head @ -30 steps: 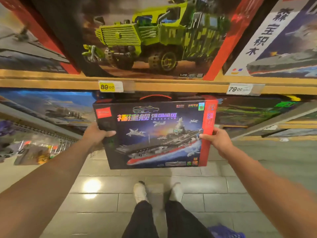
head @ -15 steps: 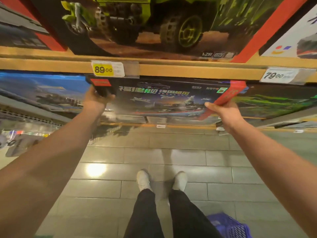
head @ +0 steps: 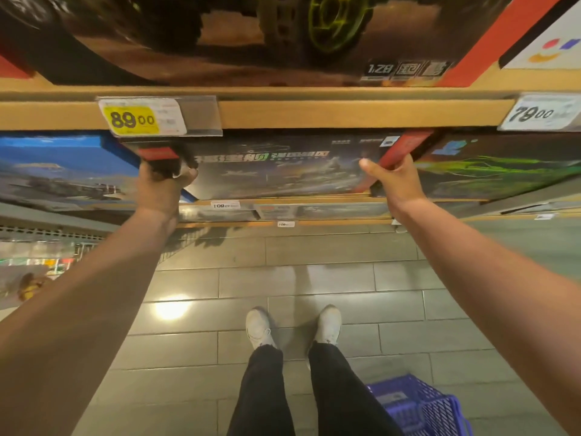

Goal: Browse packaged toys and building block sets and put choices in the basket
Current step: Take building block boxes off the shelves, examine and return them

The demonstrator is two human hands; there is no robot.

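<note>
Head cam: both hands grip the dark flat aircraft-carrier block set box (head: 276, 166), left hand (head: 162, 187) at its left end, right hand (head: 396, 180) on its red right end, tucked under the wooden shelf edge (head: 345, 113). Blue plastic mesh basket (head: 421, 404) sits on the floor.

This is a shop, in its toy aisle. Wooden shelves (head: 345, 113) carry large boxes (head: 283, 171) of building block sets, standing side by side. Price tags (head: 141, 119) are fixed on the shelf edges, one with 89.00 and another with 79.00. A blue basket (head: 421, 404) stands on the tiled floor (head: 314, 278).
</note>
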